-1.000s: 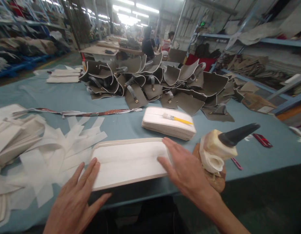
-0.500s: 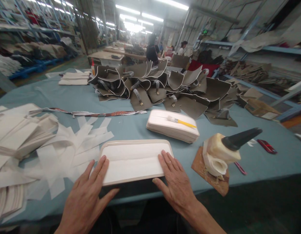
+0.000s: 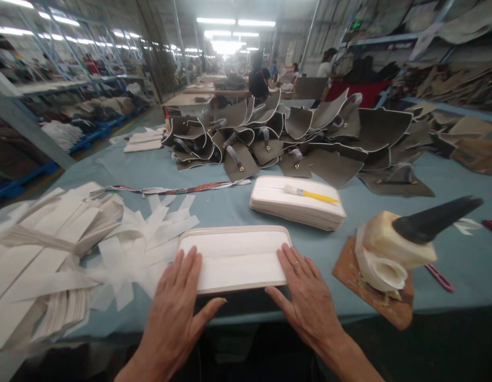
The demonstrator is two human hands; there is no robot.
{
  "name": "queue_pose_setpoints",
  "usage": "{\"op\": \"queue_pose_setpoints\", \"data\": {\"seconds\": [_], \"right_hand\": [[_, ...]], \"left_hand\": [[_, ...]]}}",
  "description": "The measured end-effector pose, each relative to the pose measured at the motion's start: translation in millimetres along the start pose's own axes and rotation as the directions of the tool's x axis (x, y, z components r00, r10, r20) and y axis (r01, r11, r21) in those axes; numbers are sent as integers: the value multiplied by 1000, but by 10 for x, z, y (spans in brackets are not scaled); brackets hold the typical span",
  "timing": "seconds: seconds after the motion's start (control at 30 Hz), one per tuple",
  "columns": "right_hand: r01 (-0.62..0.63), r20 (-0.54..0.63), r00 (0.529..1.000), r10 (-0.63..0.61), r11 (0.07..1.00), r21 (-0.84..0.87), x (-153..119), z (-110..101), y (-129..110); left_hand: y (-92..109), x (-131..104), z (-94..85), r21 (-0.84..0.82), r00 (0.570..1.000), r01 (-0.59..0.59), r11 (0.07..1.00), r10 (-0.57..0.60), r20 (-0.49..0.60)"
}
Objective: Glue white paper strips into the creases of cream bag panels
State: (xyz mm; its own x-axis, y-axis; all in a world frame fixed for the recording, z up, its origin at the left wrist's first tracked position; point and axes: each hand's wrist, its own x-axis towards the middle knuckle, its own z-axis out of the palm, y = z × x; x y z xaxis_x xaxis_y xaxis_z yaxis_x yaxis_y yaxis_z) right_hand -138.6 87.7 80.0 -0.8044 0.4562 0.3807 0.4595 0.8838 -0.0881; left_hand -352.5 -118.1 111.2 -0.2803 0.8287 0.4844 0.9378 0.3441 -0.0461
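On my far left, cream flat pieces [image 3: 34, 254] lie in loose piles on the blue-green covered desk [image 3: 225, 212], and just right of them sheer white strips [image 3: 140, 239] spread out, overlapping one another. Behind those strips, a narrow patterned band [image 3: 182, 189] stretches sideways across the cloth. My left hand [image 3: 176, 305] is open, its fingers laid on the left end of a white panel [image 3: 240, 260] with a beige border, the thumb spread out below its near edge. The panel lies flat before me, close to the desk's near side, between my two hands. My right hand [image 3: 307, 289] is open too, fingers resting on the panel's right end, neither hand gripping it. Beyond the panel and to the right sits a stack of similar panels [image 3: 297, 212], a yellow-handled brush [image 3: 313, 195] lying across its top; grey-brown pieces [image 3: 335, 170] with white edges are heaped behind. Farther right, a cream container [image 3: 379, 239] with a dark handle [image 3: 432, 220] stands tilted on a brown board [image 3: 347, 265], and a pink tool [image 3: 440, 278] lies just beside it.
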Motion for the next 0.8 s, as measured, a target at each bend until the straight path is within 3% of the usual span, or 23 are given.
{"op": "queue_pose_setpoints", "data": {"seconds": [0.1, 0.2, 0.47, 0.67, 0.8], "right_hand": [[13, -34, 999, -13, 1000, -7, -9, 9, -3], [28, -75, 997, -29, 1000, -9, -10, 16, -6], [64, -61, 996, -64, 998, -15, -12, 3, 26], [139, -85, 987, -138, 990, 9, -23, 46, 82], [130, -103, 986, -132, 991, -31, -13, 3, 74]], "left_hand": [[339, 188, 27, -29, 991, -128, 991, 129, 28], [441, 264, 63, 15, 985, -163, 986, 162, 64], [-202, -135, 24, 157, 999, -34, 987, 29, 37], [-229, -233, 58, 116, 997, 54, 992, -60, 48], [-239, -328, 119, -12, 995, 95, 995, -95, -21]]}}
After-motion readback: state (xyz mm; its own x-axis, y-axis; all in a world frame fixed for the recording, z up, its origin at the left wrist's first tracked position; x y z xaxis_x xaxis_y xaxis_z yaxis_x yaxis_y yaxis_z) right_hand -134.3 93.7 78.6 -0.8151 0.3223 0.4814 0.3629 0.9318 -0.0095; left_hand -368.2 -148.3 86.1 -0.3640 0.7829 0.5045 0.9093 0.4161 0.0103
